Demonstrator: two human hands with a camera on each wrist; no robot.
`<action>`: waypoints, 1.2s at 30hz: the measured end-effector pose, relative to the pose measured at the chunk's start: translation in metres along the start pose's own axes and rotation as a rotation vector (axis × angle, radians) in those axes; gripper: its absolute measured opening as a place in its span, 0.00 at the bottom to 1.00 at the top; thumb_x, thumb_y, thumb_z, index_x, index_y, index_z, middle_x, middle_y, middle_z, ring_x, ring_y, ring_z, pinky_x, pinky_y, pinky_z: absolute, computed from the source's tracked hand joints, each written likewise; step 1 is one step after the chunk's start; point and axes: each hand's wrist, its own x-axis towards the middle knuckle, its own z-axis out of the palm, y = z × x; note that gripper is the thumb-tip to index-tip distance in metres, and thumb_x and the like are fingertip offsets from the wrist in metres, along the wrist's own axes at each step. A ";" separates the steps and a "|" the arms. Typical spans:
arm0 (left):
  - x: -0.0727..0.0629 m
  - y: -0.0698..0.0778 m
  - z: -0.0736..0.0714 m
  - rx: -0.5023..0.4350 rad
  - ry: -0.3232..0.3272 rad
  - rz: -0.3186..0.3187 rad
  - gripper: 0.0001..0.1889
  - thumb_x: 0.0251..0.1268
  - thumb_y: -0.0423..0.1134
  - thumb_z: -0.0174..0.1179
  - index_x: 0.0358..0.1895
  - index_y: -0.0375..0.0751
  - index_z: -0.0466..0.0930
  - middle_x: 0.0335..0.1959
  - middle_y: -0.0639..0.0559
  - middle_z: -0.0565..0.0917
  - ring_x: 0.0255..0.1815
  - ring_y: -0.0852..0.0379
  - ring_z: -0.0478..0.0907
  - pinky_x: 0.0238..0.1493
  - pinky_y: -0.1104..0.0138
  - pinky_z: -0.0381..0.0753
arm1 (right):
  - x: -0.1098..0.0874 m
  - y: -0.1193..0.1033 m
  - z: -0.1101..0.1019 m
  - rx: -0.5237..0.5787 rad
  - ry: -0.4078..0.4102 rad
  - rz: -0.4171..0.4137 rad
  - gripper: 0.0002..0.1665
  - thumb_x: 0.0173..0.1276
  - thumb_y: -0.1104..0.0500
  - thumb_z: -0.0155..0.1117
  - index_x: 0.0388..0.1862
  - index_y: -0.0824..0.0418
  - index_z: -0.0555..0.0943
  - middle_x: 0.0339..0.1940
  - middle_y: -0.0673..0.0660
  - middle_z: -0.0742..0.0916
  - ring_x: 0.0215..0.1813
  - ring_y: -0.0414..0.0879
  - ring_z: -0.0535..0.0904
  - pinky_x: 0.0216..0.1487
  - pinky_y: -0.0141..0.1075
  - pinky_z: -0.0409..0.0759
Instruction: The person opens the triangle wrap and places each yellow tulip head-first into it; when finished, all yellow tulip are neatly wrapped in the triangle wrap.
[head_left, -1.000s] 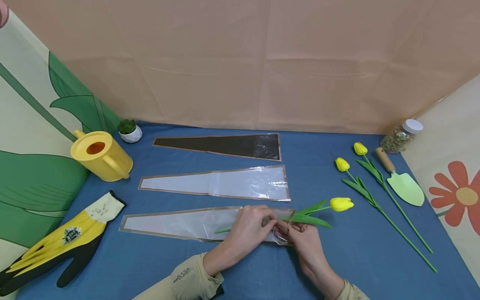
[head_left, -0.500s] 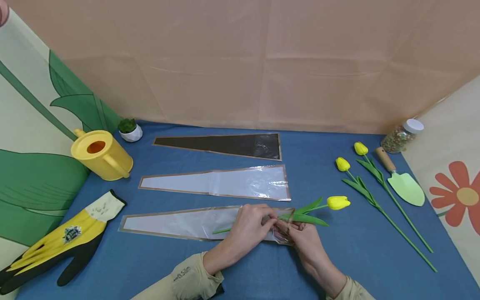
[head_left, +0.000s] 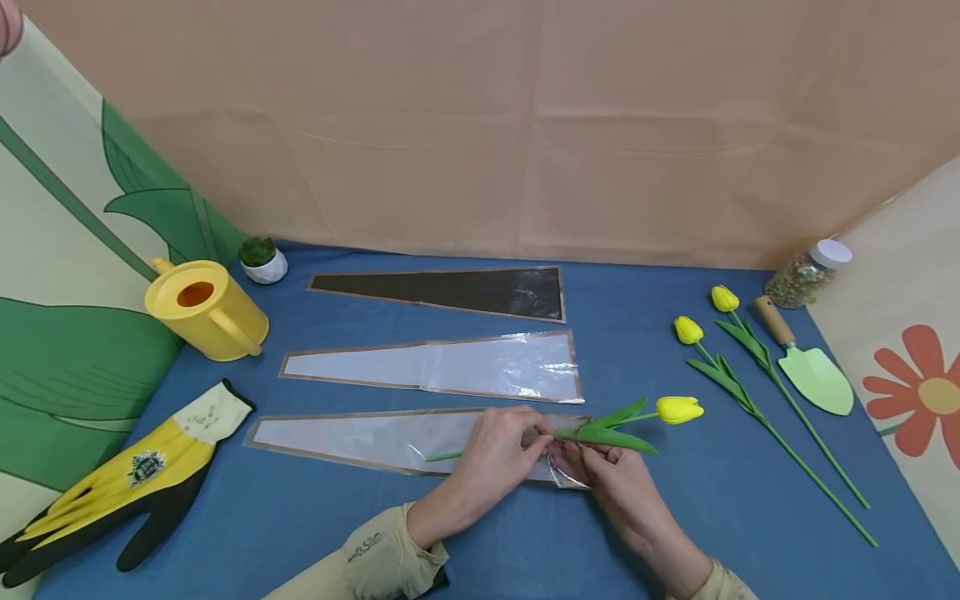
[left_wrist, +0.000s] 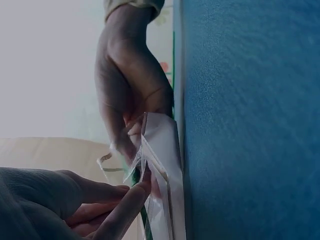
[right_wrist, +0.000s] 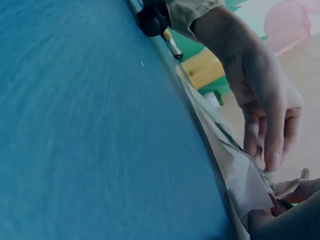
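In the head view, a clear, tan-edged sleeve (head_left: 337, 437) lies on the blue table (head_left: 360, 500), the closest of three to the near edge. A yellow tulip (head_left: 609, 438) lies along it, its flower past the wide end towards the right edge. The left hand (head_left: 504, 446) and right hand (head_left: 618, 483) both pinch film at that wide end. Two more tulips (head_left: 716, 377) and a trowel (head_left: 816, 380) lie by the right edge; a jar (head_left: 798, 277) is at the far right corner. A watering can (head_left: 206, 312) and glove (head_left: 138, 479) lie towards the left edge.

In the left wrist view, the left thumb and a finger meet at the sleeve's edge, beside the green stem.

In the right wrist view, the right fingers pinch the film, partly cut off by the frame; the left fingertips point down to the sleeve.
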 end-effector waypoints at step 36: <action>-0.001 0.000 0.000 -0.028 -0.022 -0.019 0.04 0.66 0.26 0.74 0.36 0.39 0.92 0.31 0.51 0.90 0.24 0.69 0.78 0.27 0.76 0.74 | -0.007 0.003 -0.019 -0.015 0.151 -0.012 0.22 0.82 0.69 0.60 0.70 0.76 0.75 0.55 0.56 0.89 0.58 0.41 0.87 0.61 0.36 0.84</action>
